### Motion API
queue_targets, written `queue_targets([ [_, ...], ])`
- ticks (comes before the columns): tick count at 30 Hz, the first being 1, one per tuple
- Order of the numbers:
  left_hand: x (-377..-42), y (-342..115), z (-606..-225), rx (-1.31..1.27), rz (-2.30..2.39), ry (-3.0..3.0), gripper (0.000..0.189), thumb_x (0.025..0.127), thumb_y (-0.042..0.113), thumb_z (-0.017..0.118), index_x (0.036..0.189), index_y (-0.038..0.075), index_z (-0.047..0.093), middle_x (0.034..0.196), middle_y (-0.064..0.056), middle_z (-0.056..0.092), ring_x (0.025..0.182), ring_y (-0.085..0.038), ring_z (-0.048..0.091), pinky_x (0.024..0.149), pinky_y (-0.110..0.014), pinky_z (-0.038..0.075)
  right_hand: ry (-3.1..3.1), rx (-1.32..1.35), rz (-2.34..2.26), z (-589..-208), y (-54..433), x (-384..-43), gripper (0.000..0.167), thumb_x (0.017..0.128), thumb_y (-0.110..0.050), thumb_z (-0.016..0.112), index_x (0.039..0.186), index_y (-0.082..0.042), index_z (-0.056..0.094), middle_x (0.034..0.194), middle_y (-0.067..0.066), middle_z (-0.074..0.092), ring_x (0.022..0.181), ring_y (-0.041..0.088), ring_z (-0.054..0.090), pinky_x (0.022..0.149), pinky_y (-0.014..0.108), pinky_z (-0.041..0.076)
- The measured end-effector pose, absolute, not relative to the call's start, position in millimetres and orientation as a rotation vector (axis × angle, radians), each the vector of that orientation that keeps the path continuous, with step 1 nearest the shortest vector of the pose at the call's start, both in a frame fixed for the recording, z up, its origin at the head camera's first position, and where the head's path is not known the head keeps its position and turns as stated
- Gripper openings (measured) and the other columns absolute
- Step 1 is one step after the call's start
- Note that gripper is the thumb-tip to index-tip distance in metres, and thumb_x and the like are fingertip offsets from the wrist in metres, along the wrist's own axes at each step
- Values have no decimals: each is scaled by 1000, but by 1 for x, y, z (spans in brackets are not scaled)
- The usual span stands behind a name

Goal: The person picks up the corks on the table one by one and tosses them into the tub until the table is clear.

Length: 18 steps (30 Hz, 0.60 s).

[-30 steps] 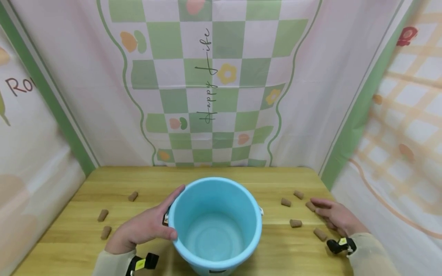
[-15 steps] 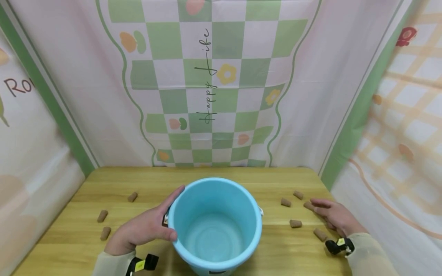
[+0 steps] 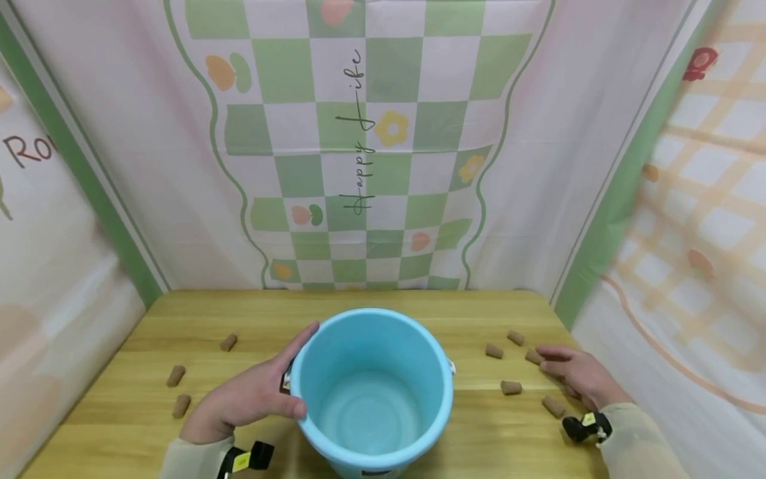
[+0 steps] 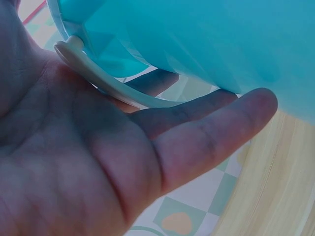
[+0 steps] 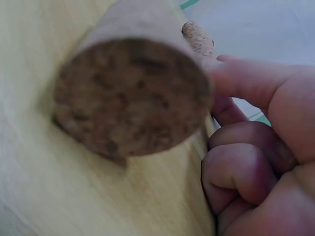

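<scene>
A light blue bucket (image 3: 371, 346) stands upright at the front middle of the table, its inside showing no contents. My left hand (image 3: 251, 396) is spread against the bucket's left side, with the thumb at the rim. In the left wrist view its fingers (image 4: 211, 140) stretch nearly straight along the outer wall, beside the pale handle (image 4: 98, 76). To the right, my right hand (image 3: 583, 379) pinches a small tapered cork (image 3: 534, 357) by one end between thumb and index finger. The remaining fingers (image 5: 236, 169) are curled in. A nearer cork (image 5: 133, 98) looms large in the right wrist view.
Around the right hand lie several more corks (image 3: 511, 387) on the wooden table (image 3: 479, 439). Beyond the left forearm, 3 corks (image 3: 176, 376) are spread out. Printed curtains (image 3: 389, 166) hang at the back and both sides.
The pinched cork has shifted very slightly left, towards the bucket. My left hand and the bucket stay as they were.
</scene>
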<state>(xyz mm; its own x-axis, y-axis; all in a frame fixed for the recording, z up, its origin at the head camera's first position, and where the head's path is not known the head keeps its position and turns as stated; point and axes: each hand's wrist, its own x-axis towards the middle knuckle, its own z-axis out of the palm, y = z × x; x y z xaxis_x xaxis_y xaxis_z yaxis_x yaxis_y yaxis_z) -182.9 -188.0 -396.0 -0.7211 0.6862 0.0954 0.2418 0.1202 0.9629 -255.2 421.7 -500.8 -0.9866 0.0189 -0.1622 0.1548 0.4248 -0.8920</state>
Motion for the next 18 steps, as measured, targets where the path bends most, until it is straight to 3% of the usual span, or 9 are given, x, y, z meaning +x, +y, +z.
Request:
queue_targets([
  [5,-183,-188,-397,895,1632,2024,108,87,34,80,161,32,1,158,-20,24,130,-41,41,95,-37,46,2513,175,-1654,-501,423,-255,50,94,-16,69,137,5,54,109,10,69,44,4,36,40,25,38],
  [12,-183,-188,-396,908,1634,2023,108,87,32,79,161,30,1,156,-23,25,128,-43,42,94,-38,47,2492,162,-1640,-502,423,-255,59,87,-15,77,138,3,54,115,7,69,46,5,40,43,26,41],
  [18,-183,-188,-396,917,1642,2014,107,87,31,79,161,30,1,156,-22,25,129,-43,42,95,-41,46,2495,159,-1651,-501,422,-255,51,89,-11,74,134,5,57,108,7,70,44,4,38,41,25,38],
])
